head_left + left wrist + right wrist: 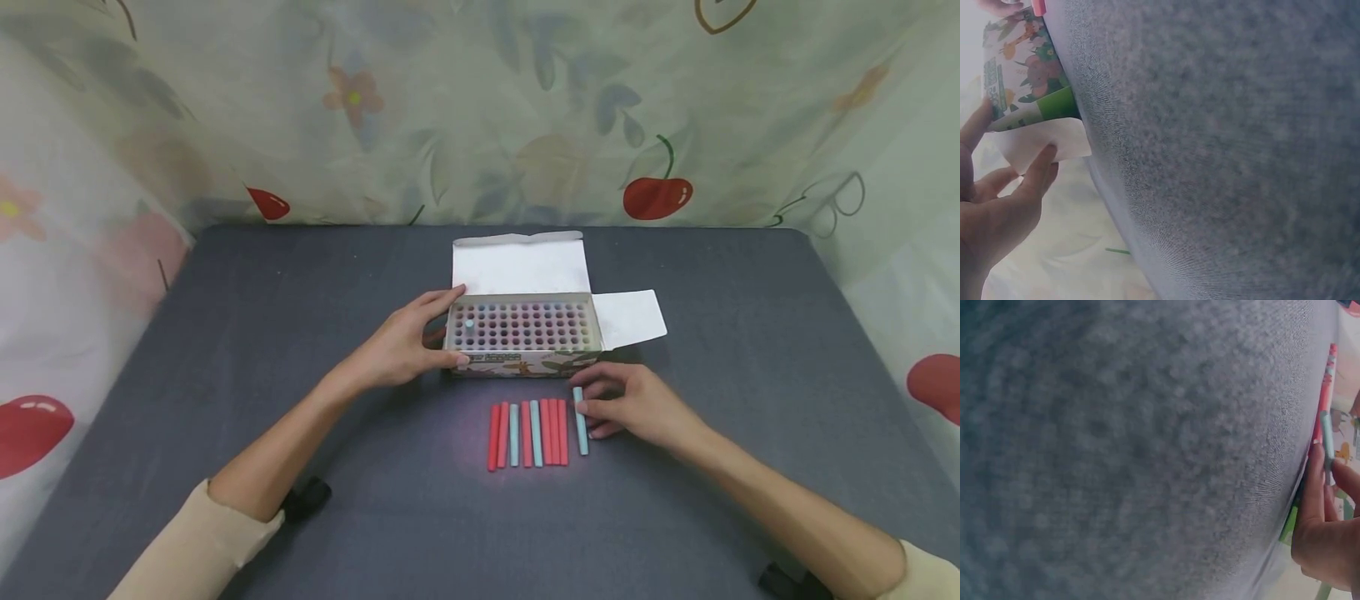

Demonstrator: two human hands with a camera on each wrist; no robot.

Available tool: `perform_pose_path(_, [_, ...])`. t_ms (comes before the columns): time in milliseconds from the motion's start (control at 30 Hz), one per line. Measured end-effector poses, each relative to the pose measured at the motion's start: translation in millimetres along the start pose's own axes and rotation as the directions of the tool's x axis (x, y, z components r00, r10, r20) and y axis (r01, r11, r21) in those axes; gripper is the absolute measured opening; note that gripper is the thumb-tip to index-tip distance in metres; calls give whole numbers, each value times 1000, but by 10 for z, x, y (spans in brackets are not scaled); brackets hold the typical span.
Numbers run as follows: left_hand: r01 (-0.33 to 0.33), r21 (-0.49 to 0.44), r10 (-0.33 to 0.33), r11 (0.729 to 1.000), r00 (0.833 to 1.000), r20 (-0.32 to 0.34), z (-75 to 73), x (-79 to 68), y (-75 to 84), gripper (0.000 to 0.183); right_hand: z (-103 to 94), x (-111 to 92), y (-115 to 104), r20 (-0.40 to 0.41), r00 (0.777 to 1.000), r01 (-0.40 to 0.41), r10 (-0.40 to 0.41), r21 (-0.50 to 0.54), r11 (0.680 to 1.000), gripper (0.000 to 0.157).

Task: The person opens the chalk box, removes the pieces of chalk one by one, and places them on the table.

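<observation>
An opened cardboard box of chalk (525, 364) stands on the table, showing a grid of round holes with one light blue piece (469, 326) at the left. My left hand (408, 342) grips the box's left end, thumb at the front corner and a finger at the back. In the left wrist view, its fingertips rest against a white end flap (1066, 142). Between thumb and fingers, my right hand (637, 404) pinches a light blue chalk stick (581, 429), also visible in the right wrist view (1327, 431). Left of it lies a row of several red chalk sticks (493, 437) and two light blue ones (513, 435).
The box's white lid (521, 265) leans up behind it, and a side flap (630, 319) sticks out to the right. Dark grey cloth covers the table (420, 517). A printed curtain (480, 108) hangs along the back and sides.
</observation>
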State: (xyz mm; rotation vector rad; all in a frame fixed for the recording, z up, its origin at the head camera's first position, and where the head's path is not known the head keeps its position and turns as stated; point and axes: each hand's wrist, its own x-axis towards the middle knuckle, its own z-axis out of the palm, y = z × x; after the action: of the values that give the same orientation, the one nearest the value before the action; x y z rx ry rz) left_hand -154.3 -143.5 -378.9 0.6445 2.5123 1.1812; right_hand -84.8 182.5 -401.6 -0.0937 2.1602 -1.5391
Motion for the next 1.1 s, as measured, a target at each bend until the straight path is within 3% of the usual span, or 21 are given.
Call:
perform_pose_path(367, [2,-9,-2,1000,1000,3,13,25,-27,94,-5,19,75,-22,999,-28,28,4,1000,27])
perform_pose_path(633, [9,-13,-9,1000,1000,2,8,17,-20,94,-18,29,96,-28,999,-37,37,12,999,28])
perform_pose_path(1100, [5,-17,-5,1000,1000,-5,8,10,-28,95,-56,57,31,29,999,-32,32,-16,999,26])
